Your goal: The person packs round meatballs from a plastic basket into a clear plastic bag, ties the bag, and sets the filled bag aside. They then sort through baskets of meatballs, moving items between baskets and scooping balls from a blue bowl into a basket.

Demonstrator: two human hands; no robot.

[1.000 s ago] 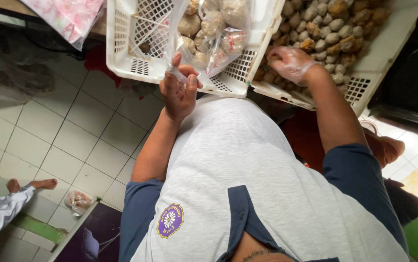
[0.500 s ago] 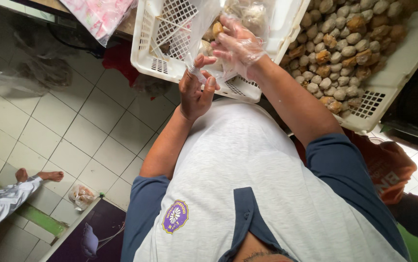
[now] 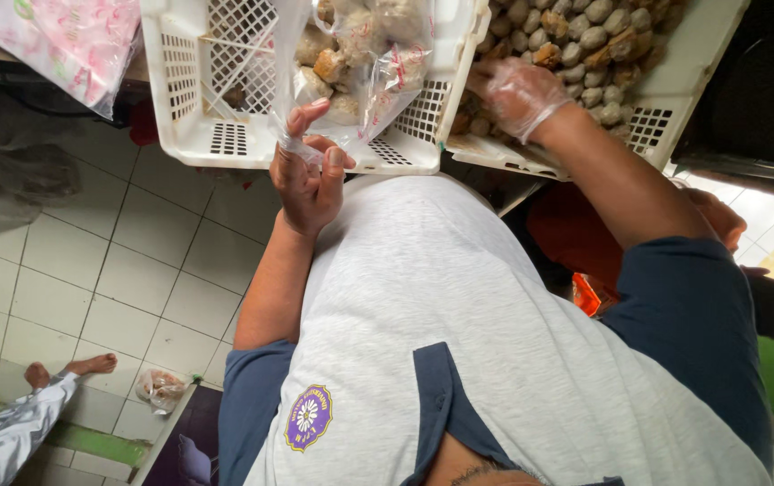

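Note:
My left hand (image 3: pixel 308 171) is bare and pinches the edge of a clear plastic bag (image 3: pixel 364 63) that holds several brown, round food pieces. The bag hangs into a white perforated basket (image 3: pixel 216 117) in front of me. My right hand (image 3: pixel 514 92) wears a thin clear plastic glove and hovers with spread fingers at the near edge of a second white basket (image 3: pixel 666 103), which is heaped with small round brown and grey balls (image 3: pixel 585 36). The gloved hand holds nothing that I can see.
A pink patterned plastic bag (image 3: pixel 63 40) lies at the top left. White tiled floor (image 3: pixel 90 270) spreads below, with a small filled bag (image 3: pixel 160 389) on it. Another person's bare foot and grey trouser leg (image 3: pixel 18 414) show at the bottom left.
My gloved right hand has left the bag's mouth and moved right to the basket of balls. The left hand still holds the bag edge. The view has shifted slightly.

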